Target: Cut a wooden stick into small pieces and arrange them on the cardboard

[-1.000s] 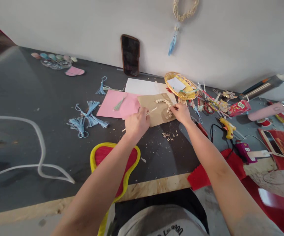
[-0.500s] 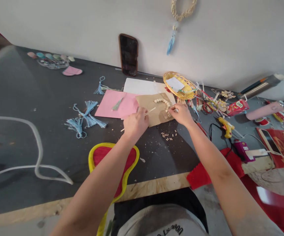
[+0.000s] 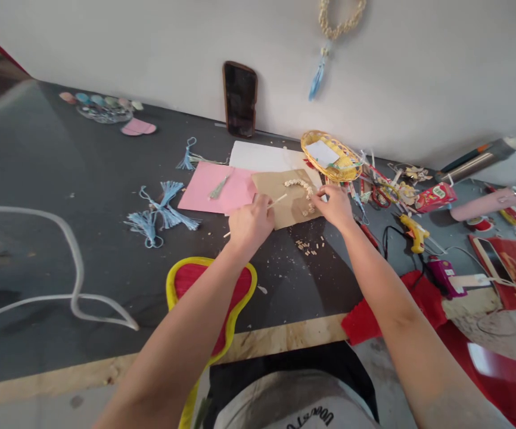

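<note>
My left hand (image 3: pixel 252 223) is closed round a thin pale stick (image 3: pixel 278 201), whose tip points over a sheet of brown paper (image 3: pixel 287 217). On that paper lies a curved row of small cream pieces (image 3: pixel 300 183), open on its left side. At the row's right edge are the pinched fingertips of my right hand (image 3: pixel 333 204); what they hold, if anything, is too small to make out. Loose cream bits (image 3: pixel 308 246) are scattered on the dark table just below the paper. A pink sheet (image 3: pixel 198 193) with a pale green tassel (image 3: pixel 218 187) lies left of the brown paper.
Blue tassels (image 3: pixel 164 208) lie at the left. A phone (image 3: pixel 240 98) leans on the wall, near a hanging beaded loop (image 3: pixel 341 28). Right of centre are a wicker basket (image 3: pixel 351 174) and a yellow glue gun (image 3: pixel 414 232). A red, yellow-edged shape (image 3: pixel 195 273) lies below my left forearm.
The whole view has shifted slightly, so things sit a little further right. Both hands keep nearly the same places, the left still with the stick, the right at the curved row.
</note>
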`<control>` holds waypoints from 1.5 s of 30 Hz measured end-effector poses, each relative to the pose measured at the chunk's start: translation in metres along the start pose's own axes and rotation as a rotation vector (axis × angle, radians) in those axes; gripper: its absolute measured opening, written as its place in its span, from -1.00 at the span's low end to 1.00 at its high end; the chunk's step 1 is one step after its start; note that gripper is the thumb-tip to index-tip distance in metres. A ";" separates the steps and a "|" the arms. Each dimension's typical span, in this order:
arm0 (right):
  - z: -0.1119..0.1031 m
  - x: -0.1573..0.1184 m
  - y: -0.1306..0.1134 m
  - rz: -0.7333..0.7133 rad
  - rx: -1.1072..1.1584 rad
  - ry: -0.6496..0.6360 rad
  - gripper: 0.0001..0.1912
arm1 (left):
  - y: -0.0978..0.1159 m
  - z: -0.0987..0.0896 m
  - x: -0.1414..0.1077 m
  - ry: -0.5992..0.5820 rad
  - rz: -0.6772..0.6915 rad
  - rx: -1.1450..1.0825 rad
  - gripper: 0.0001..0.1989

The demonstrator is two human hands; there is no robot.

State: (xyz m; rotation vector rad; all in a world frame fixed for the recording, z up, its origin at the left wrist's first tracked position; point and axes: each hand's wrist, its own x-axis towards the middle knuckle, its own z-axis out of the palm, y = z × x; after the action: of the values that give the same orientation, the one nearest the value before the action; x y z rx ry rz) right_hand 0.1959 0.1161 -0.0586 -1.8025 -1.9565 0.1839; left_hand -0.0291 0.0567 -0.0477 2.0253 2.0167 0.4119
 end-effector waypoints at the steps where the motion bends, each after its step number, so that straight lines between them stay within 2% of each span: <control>1: -0.003 0.001 0.002 -0.001 0.033 0.019 -0.86 | 0.000 0.000 0.000 0.001 0.000 0.003 -0.66; 6: -0.015 0.003 0.013 0.055 0.156 0.033 -0.89 | -0.001 0.001 0.000 0.007 0.001 -0.002 -0.67; 13: -0.018 -0.011 0.018 -0.004 0.253 -0.045 -0.89 | 0.000 -0.002 0.001 -0.017 -0.033 -0.017 -0.67; 16: -0.018 -0.016 0.011 -0.109 0.215 -0.108 -0.89 | -0.001 -0.001 0.001 -0.014 -0.030 -0.014 -0.66; 20: -0.015 -0.017 -0.003 -0.331 0.055 -0.194 -0.89 | -0.002 0.000 0.002 -0.005 -0.019 -0.012 -0.66; 23: -0.012 -0.014 -0.009 -0.400 -0.056 -0.216 -0.87 | -0.001 0.000 0.001 -0.007 -0.017 -0.009 -0.66; 39: -0.012 -0.005 -0.016 -0.407 -0.206 -0.348 -0.82 | 0.000 -0.002 0.000 -0.018 -0.021 -0.011 -0.67; 45: -0.022 -0.008 -0.010 -0.384 -0.112 -0.296 -0.75 | 0.002 -0.004 0.000 -0.034 -0.028 0.003 -0.66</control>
State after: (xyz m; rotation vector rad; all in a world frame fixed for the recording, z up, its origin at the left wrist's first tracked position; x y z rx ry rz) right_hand 0.1967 0.1021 -0.0371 -1.4917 -2.5247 0.2278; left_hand -0.0293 0.0564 -0.0431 1.9898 2.0248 0.3661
